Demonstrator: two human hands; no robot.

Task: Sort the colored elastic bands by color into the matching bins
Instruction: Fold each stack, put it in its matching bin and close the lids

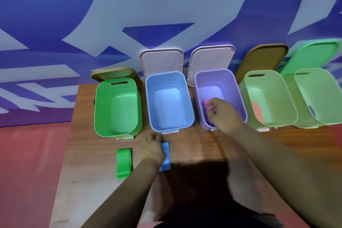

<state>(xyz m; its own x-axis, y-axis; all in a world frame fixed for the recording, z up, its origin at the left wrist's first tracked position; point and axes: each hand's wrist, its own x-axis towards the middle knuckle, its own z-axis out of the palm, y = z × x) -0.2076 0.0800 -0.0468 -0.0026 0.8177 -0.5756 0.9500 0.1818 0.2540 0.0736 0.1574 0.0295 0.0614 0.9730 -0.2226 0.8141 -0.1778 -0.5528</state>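
Five open bins stand in a row on the wooden table (194, 146): a green bin (103, 109), a blue bin (187, 102), a purple bin (238, 94) and two pale green bins (285, 98) (331, 94). My right hand (222, 114) reaches into the purple bin, fingers on a pink-purple band (205, 102) lying inside. My left hand (153, 148) rests on the table, fingers closed on the edge of a blue band (166, 161). A folded green band (123, 163) lies to the left of it. A salmon-coloured band (258, 113) sits in the nearer pale green bin.
Bin lids (161, 61) lean upright behind the bins against a blue and white patterned wall. The table's left edge runs near the green band, with red floor (27, 163) beyond. A dark shadow covers the table's near middle.
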